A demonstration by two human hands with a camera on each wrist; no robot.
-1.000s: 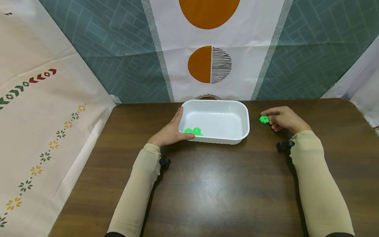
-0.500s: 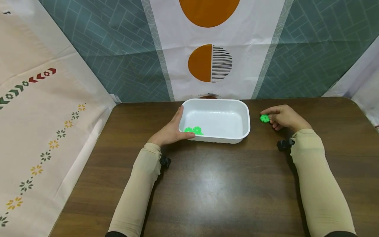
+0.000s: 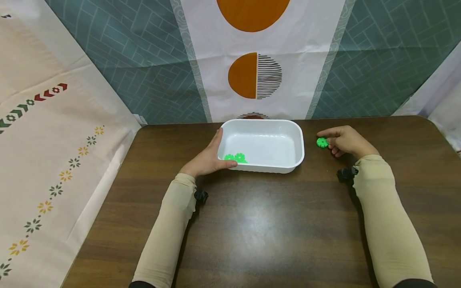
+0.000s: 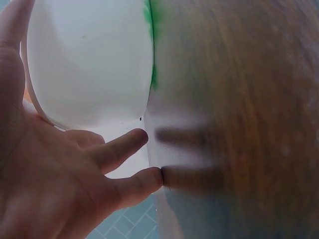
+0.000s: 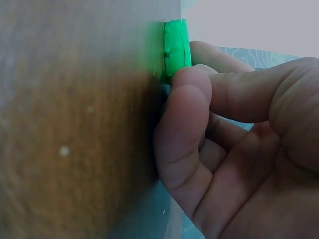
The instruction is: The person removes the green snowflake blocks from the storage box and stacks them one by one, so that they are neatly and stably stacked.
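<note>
A white plastic tray stands on the brown table. My left hand holds its left end, thumb over the front rim and fingers along the side; in the left wrist view two fingertips reach down near the tabletop. Several bright green flower-shaped discs lie in the tray's front left corner. Right of the tray, my right hand pinches green notched discs at the tabletop. From the side, the right wrist view shows them as a short stack, one layer on another, at the thumb and fingertips.
Along the back edge of the wooden table hangs a teal and white cloth with orange circles. A cream embroidered cloth hangs at the left, and a white cloth at the right.
</note>
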